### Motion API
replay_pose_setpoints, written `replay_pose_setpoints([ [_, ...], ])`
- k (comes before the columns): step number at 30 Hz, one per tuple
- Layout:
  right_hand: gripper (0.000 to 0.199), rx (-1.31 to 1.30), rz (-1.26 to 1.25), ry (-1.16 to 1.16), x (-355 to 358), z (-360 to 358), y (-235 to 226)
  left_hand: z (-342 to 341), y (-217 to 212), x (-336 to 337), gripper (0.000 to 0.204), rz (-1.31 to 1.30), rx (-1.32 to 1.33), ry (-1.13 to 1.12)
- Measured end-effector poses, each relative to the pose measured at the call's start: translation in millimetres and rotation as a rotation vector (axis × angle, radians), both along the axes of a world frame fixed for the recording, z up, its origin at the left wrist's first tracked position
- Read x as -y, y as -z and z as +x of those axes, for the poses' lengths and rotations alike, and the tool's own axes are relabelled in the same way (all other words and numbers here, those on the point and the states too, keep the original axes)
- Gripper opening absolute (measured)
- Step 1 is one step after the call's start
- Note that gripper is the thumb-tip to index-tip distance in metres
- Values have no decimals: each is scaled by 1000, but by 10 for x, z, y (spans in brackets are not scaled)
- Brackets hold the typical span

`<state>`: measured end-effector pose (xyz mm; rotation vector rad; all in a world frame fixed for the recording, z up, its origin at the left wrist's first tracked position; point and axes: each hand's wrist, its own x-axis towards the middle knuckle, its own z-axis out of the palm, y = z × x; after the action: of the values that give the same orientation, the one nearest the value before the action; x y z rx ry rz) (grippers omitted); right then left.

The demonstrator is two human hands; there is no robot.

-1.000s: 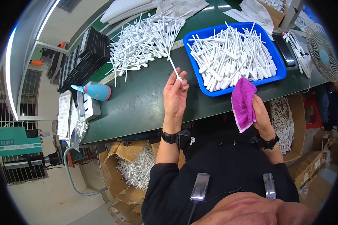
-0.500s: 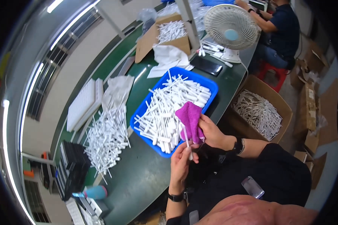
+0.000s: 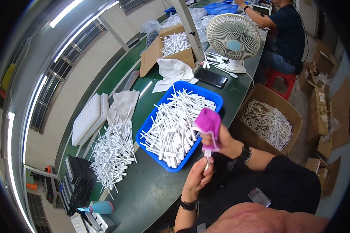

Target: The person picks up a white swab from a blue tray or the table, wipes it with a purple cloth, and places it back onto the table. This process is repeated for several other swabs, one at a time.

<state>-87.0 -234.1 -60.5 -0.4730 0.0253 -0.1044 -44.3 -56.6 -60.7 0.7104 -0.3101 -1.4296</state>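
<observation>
My left hand (image 3: 198,175) pinches the lower end of a white plastic stick (image 3: 208,154), held upright in front of my chest. Just above it, my right hand (image 3: 226,142) is closed round a magenta cloth (image 3: 208,121). The cloth wraps the stick's upper part, so that end is hidden. Beyond my hands on the green table lies a blue tray (image 3: 220,104), heaped with similar white sticks (image 3: 173,130) that have wider flat ends.
A loose pile of white sticks (image 3: 112,155) lies left of the tray, beside white foam blocks (image 3: 90,118) and black trays (image 3: 77,176). Beyond stand a phone (image 3: 212,77), a fan (image 3: 234,40) and an open carton (image 3: 149,54). Another carton (image 3: 295,112) of sticks is at right; a co-worker (image 3: 287,29) sits far right.
My right hand has brought the cloth over the stick's upper part and closed round it. Both hands have shifted slightly right, and my left has turned the stick more upright.
</observation>
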Motion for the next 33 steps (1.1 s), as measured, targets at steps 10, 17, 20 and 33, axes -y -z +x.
replay_pose_setpoints([
  [10, 29, -28, -25, 301, 323, 102, -76, -122, -63, 88, 27, 201, 675, -198],
  [17, 26, -54, -432, 507, -251, 17, -121, -67, 34, 221, 19, 163, 843, -448],
  [20, 32, -96, -781, 593, -391, -70, -1, -74, 94, 234, 16, 168, 944, -548],
  [33, 31, 25, -859, -100, 11, -228, 170, 324, -712, 205, 21, 322, 1118, -534],
])
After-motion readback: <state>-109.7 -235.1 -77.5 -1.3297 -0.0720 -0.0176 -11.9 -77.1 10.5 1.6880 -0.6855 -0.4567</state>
